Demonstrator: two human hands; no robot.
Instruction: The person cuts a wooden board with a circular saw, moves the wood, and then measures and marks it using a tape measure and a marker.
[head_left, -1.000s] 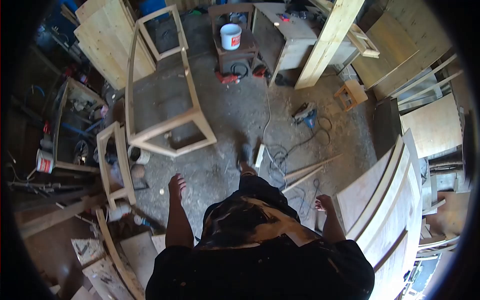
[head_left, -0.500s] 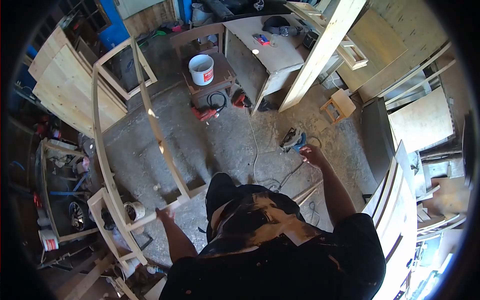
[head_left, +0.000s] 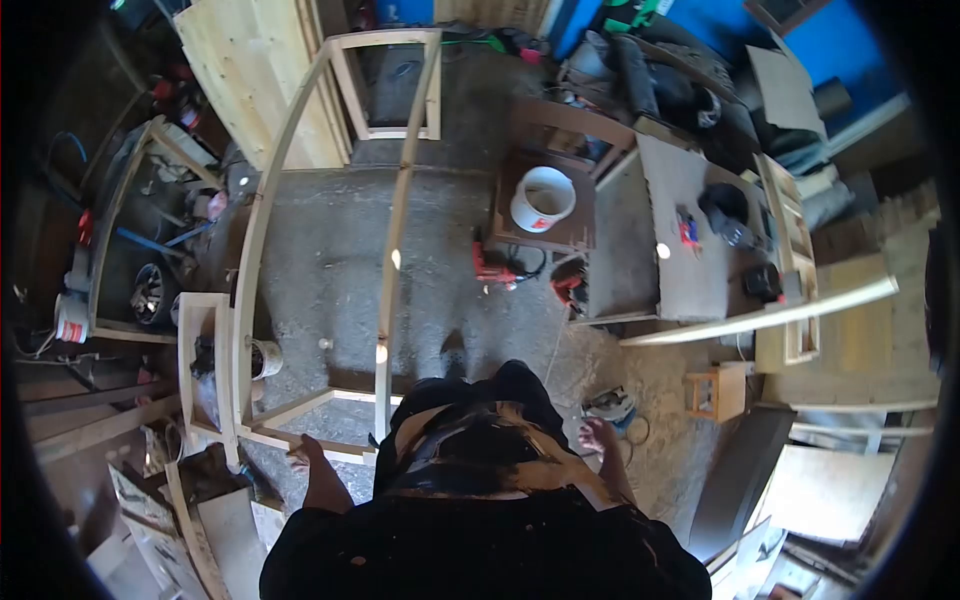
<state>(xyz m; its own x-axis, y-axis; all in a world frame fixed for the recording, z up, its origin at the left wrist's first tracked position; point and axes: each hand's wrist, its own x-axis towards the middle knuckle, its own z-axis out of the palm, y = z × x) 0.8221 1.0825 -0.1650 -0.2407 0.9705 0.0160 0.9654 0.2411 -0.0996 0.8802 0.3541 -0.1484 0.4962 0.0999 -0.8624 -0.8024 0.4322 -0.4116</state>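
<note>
1. 2 hands are in play now, and the view has swung round hard since 1 second ago: the long wooden frame (head_left: 330, 240) that stood off ahead then runs straight up the picture now, with its near end at the person's hip.
2. Left hand (head_left: 303, 456) has come onto the near bottom rail of that frame (half a second ago it was only just meeting the corner); the fingers lie against the wood, but whether they curl round it I cannot tell.
3. Right hand (head_left: 600, 436) has dropped back from its reach toward the circular saw (head_left: 608, 406) and hangs loose, fingers spread, holding nothing.
4. My read: the person has closed in on the frame and is getting set to shift it, 1 hand on so far.
5. Underfoot is rough concrete floor (head_left: 330, 270), dusty and scattered with offcuts.
6. Around it: a white bucket (head_left: 543, 198) sits on a dark stool, red power tools (head_left: 492, 268) lie beside it, a workbench (head_left: 690, 230) carries small tools, and a small wooden stool (head_left: 716, 392) stands at right.
</note>
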